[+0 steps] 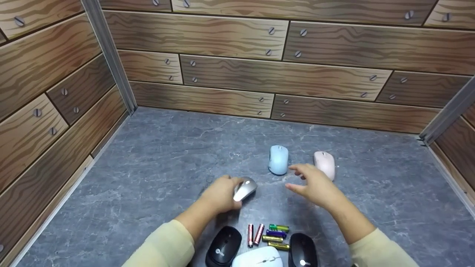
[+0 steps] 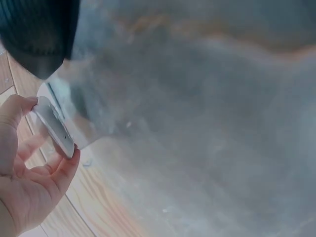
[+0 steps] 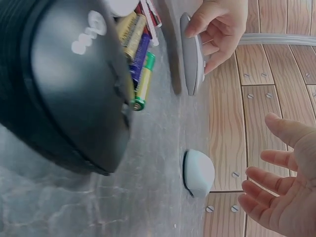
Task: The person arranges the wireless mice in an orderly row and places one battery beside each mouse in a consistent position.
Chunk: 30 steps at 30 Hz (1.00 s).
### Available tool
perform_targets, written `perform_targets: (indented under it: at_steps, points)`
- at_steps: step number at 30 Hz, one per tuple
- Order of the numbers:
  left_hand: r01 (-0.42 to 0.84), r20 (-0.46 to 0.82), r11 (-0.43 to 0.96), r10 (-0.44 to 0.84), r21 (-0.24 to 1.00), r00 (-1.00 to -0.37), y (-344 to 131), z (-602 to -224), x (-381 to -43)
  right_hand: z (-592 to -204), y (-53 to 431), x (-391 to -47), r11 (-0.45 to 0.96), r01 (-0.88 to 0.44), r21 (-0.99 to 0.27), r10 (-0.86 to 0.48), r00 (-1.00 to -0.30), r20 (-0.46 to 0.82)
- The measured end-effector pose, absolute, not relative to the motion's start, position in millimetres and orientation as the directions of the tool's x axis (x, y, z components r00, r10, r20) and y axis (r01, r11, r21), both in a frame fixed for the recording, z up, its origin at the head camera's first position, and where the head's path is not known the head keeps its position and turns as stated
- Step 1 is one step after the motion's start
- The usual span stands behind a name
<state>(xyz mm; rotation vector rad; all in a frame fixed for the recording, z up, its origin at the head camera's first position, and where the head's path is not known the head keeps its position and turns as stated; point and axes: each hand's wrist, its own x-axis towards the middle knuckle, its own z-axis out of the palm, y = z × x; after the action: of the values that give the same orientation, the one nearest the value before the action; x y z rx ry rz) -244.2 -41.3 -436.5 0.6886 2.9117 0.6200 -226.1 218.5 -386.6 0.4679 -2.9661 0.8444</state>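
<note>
A silver mouse [image 1: 246,188] is gripped by the left hand [image 1: 221,194], the right hand [image 1: 314,185] held, fingers apart, near a blue mouse [image 1: 278,160].

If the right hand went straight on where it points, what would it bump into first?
Probably the light blue mouse, just left of the right hand in the head view; the hand looks raised, so it might pass above.

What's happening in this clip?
A person's left hand holds a silver mouse, seemingly tilted and just off the table. The right hand holds nothing, its fingers spread near a blue mouse and a pink mouse. Closer to the person, six loose batteries lie between two black mice, beside a white mouse.
</note>
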Motion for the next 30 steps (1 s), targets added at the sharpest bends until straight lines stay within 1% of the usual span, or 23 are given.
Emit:
perform_targets:
  at_steps: [8,14,18,21,25,30]
  points:
    - [0.372,0.042,0.833,0.39,0.41,-0.92,-38,-425,-264,-376,215,-249,0.818,-0.283,-0.501,-0.265,-0.958,0.108]
    - [0.328,0.053,0.85,0.337,0.412,-0.94,-33,-415,-279,-367,211,-269,0.836,-0.245,-0.492,-0.241,-0.968,0.072]
    - [0.307,0.044,0.864,0.316,0.398,-0.948,-29,-409,-290,-363,208,-281,0.847,-0.213,-0.488,-0.22,-0.974,0.043]
    - [0.275,0.024,0.878,0.29,0.392,-0.957,-26,-406,-298,-364,206,-289,0.857,-0.212,-0.469,-0.216,-0.975,0.046]
    - [0.231,0.003,0.891,0.25,0.391,-0.968,-24,-406,-309,-367,201,-296,0.865,-0.212,-0.455,-0.212,-0.976,0.052]
    - [0.184,-0.011,0.905,0.203,0.385,-0.979,-23,-409,-323,-373,196,-304,0.867,-0.19,-0.461,-0.2,-0.979,0.029]
